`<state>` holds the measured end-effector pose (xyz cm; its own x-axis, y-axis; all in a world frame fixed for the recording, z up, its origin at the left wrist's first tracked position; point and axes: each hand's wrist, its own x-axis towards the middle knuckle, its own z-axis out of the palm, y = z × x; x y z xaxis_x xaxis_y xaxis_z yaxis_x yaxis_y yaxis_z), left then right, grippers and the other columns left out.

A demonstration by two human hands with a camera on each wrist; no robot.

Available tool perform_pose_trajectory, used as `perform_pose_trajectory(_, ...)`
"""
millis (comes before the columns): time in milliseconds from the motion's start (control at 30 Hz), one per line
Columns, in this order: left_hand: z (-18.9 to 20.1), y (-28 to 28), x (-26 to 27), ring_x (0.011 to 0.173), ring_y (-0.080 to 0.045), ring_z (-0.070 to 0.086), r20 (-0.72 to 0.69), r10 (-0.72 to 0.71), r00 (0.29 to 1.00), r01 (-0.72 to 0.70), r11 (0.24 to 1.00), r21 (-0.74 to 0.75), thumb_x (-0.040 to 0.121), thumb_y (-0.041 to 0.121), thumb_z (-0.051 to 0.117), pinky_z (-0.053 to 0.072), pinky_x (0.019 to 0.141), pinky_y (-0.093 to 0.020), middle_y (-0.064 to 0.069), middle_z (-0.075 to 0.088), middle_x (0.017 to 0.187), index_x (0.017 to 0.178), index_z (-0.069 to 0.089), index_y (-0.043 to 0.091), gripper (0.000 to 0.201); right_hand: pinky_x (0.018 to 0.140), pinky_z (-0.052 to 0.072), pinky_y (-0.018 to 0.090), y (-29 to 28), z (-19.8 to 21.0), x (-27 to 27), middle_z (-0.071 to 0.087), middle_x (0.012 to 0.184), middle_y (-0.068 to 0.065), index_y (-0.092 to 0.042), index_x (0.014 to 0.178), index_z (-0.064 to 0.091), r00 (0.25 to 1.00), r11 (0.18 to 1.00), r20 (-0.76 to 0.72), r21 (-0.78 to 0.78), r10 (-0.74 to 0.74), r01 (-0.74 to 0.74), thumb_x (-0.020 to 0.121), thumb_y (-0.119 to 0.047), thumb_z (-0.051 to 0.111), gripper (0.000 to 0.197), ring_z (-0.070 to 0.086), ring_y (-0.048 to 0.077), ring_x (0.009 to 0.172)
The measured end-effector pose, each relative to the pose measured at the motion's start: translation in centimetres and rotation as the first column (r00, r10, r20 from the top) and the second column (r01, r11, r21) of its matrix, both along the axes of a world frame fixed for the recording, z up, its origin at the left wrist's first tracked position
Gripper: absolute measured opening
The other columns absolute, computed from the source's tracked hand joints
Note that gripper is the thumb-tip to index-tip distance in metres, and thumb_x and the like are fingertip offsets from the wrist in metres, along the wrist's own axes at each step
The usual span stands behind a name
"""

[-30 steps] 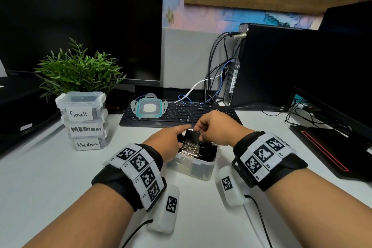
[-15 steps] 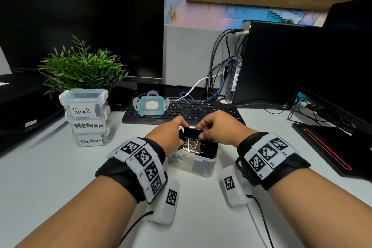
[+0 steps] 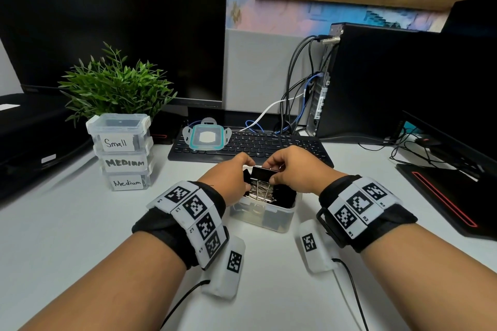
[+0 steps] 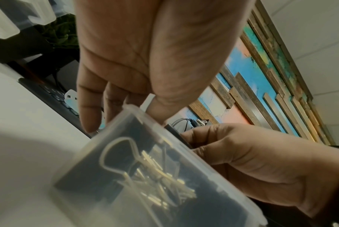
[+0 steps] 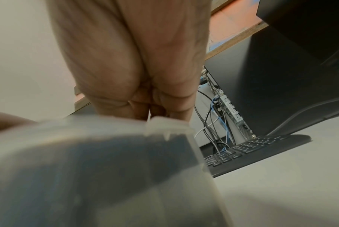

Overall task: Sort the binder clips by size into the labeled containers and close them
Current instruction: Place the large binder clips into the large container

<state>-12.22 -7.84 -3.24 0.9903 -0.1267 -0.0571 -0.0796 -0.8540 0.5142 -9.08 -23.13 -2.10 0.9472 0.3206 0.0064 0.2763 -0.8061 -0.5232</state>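
Note:
An open clear container [image 3: 269,219] stands on the desk between my wrists, with large black binder clips and their silver handles inside. My right hand [image 3: 293,169] pinches a large black binder clip [image 3: 265,173] just above the container's rim. My left hand [image 3: 231,177] has curled fingers at the clip's left end, over the container's left side. In the left wrist view the left hand [image 4: 145,53] hangs over the container [image 4: 126,176] and the right hand [image 4: 252,161] holds the clip [image 4: 174,133]. The right wrist view shows only the right hand [image 5: 135,53] and the blurred container [image 5: 87,169].
A teal-sealed lid [image 3: 207,137] lies on the keyboard [image 3: 282,146] behind the container. At the left, three closed containers [image 3: 122,153] are stacked, labeled Small, MEDIUM and Medium, before a plant [image 3: 115,86]. A monitor, a computer tower [image 3: 376,83] with cables and a black pad [image 3: 457,196] surround the desk.
My left index finger, pointing straight at the clip a second ago, has curled against its left end. The right hand keeps its pinch on the clip over the container.

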Motion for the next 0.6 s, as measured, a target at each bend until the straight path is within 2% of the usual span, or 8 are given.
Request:
perform_pose_trajectory(100, -0.2, 0.1, 0.0, 0.098, -0.019, 0.058, -0.008, 0.004, 1.0, -0.004, 1.0, -0.017, 0.091, 0.015, 0.058, 0.041, 0.079, -0.026, -0.005, 0.063, 0.111, 0.129, 0.041, 0.024, 0.043, 0.077, 0.048, 0.023, 0.0, 0.0, -0.2, 0.066, 0.091, -0.002, -0.018, 0.106, 0.068, 1.0, 1.0, 0.005, -0.006, 0.01, -0.01, 0.083, -0.004, 0.067, 0.027, 0.058, 0.01, 0.082)
perform_pose_trajectory(267, -0.4, 0.5, 0.0, 0.092, -0.015, 0.053, -0.014, 0.01, 1.0, -0.011, 0.999, -0.041, 0.092, 0.017, 0.057, 0.04, 0.079, -0.025, -0.003, 0.06, 0.115, 0.129, 0.044, 0.026, 0.039, 0.066, 0.046, 0.016, -0.1, 0.4, -0.1, 0.062, 0.08, -0.005, -0.014, 0.102, 0.069, 0.999, 0.998, -0.046, 0.065, 0.008, -0.005, 0.085, 0.0, 0.063, 0.024, 0.056, 0.004, 0.07)
perform_pose_trajectory(400, -0.5, 0.5, 0.0, 0.102, -0.02, 0.057, -0.009, 0.007, 1.0, -0.008, 0.999, -0.049, 0.092, 0.017, 0.058, 0.043, 0.086, -0.029, -0.004, 0.059, 0.119, 0.133, 0.041, 0.028, 0.046, 0.069, 0.047, 0.026, 0.4, 0.4, 0.2, 0.061, 0.074, -0.002, -0.014, 0.092, 0.07, 0.996, 0.997, -0.056, 0.018, -0.076, 0.077, 0.085, -0.014, 0.067, 0.007, 0.054, 0.009, 0.067)
perform_pose_trajectory(467, -0.6, 0.5, 0.1, 0.104, -0.02, 0.057, -0.009, 0.004, 1.0, -0.004, 0.999, -0.033, 0.093, 0.018, 0.057, 0.042, 0.085, -0.027, -0.005, 0.058, 0.12, 0.133, 0.042, 0.027, 0.044, 0.069, 0.047, 0.029, 0.8, 0.5, 0.2, 0.061, 0.076, 0.002, -0.011, 0.087, 0.068, 0.992, 0.991, -0.014, -0.033, -0.127, 0.127, 0.084, -0.02, 0.067, 0.009, 0.056, 0.015, 0.07)
perform_pose_trajectory(533, -0.6, 0.6, 0.1, 0.107, -0.02, 0.056, -0.009, -0.001, 1.0, 0.0, 1.0, -0.028, 0.093, 0.018, 0.056, 0.04, 0.082, -0.023, -0.004, 0.058, 0.122, 0.132, 0.048, 0.026, 0.04, 0.071, 0.049, 0.029, 1.3, 0.6, 0.0, 0.064, 0.082, 0.005, -0.009, 0.09, 0.068, 0.988, 0.985, 0.024, -0.085, -0.151, 0.152, 0.084, -0.02, 0.063, 0.014, 0.06, 0.02, 0.08)
perform_pose_trajectory(600, -0.6, 0.7, 0.1, 0.108, -0.018, 0.056, -0.009, -0.007, 1.0, 0.006, 0.999, -0.032, 0.093, 0.018, 0.056, 0.04, 0.085, -0.023, -0.002, 0.058, 0.124, 0.13, 0.051, 0.026, 0.038, 0.073, 0.05, 0.029, 1.8, 0.6, -0.3, 0.067, 0.09, 0.006, -0.009, 0.093, 0.067, 0.987, 0.978, 0.048, -0.132, -0.155, 0.16, 0.084, -0.018, 0.059, 0.015, 0.062, 0.022, 0.089)
